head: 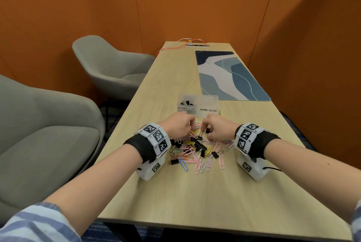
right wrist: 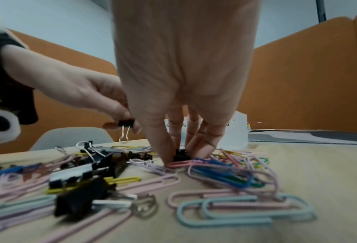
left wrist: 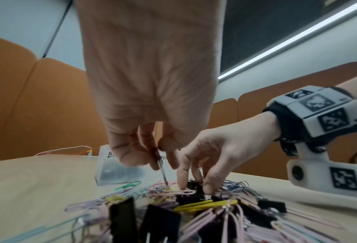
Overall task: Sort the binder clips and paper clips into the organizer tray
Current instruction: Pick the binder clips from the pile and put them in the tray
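Note:
A mixed pile of coloured paper clips and black binder clips (head: 197,150) lies on the wooden table. Just behind it stands the clear organizer tray (head: 208,113), labelled BINDER CLIPS on the left and PAPER CLIPS on the right. Several black binder clips sit in the left compartment (head: 186,102). My left hand (right wrist: 123,126) pinches a small black binder clip (right wrist: 126,122) above the pile, its wire handles hanging down. My right hand (right wrist: 179,156) reaches down into the pile, thumb and fingers pinching another black binder clip (right wrist: 180,155).
Two grey armchairs (head: 109,69) stand left of the table. A blue patterned desk mat (head: 230,75) covers the far right. A power strip (head: 197,45) with an orange cable sits at the far end. Orange walls enclose the table.

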Demonstrator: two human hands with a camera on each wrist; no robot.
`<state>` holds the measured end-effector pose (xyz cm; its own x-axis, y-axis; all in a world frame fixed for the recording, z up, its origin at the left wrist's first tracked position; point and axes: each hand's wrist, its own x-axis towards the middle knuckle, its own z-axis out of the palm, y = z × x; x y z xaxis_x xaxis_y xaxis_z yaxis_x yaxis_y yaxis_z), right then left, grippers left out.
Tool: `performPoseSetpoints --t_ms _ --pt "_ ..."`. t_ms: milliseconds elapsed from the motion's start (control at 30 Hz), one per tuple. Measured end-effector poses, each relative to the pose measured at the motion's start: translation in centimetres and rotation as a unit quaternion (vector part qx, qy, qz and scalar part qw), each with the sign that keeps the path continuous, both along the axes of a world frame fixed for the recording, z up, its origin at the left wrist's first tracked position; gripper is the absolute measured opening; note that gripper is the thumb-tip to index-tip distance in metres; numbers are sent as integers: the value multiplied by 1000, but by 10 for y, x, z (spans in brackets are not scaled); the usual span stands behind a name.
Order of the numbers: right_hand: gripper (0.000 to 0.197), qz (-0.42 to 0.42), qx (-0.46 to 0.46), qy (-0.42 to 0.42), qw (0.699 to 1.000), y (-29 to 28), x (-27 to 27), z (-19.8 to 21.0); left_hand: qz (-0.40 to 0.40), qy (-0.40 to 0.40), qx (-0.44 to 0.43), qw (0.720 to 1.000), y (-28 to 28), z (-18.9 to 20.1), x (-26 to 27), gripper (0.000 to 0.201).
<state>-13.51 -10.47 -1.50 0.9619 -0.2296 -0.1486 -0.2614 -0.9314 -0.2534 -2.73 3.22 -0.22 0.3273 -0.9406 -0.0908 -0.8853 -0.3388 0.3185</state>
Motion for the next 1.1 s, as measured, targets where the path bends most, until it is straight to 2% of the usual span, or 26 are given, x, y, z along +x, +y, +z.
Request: performPoseSetpoints --t_ms 100,233,300,400,633,833,967,1067,1100 --pt "23 1 -1 -10 1000 1 -3 -1 -1 -9 -5 1000 -9 0 -7 24" --pt "19 1 16 -45 999 1 -6 -6 -2 -17 35 999 -20 -3 -14 25" --pt "15 -25 37 -58 997 -1 -8 -5 -2 -24 41 999 -23 -3 -14 24" --pt "16 -59 78 -82 992 -8 -10 -4 7 -31 46 998 -28 -6 -16 34" --pt "24 -165 264 -137 940 -26 -11 11 29 -11 76 997 -39 -5 -21 37" --pt "25 -209 337 -167 903 -32 -12 18 21 -22 147 989 -44 8 -32 37" --pt "25 -216 340 -171 899 -31 -11 21 15 31 112 993 -42 6 -21 27" --pt "23 -219 338 -169 900 -31 -6 23 32 144 87 985 -35 6 -2 5" --pt "23 -224 338 -172 898 -32 -2 24 37 185 80 979 -33 9 5 8"
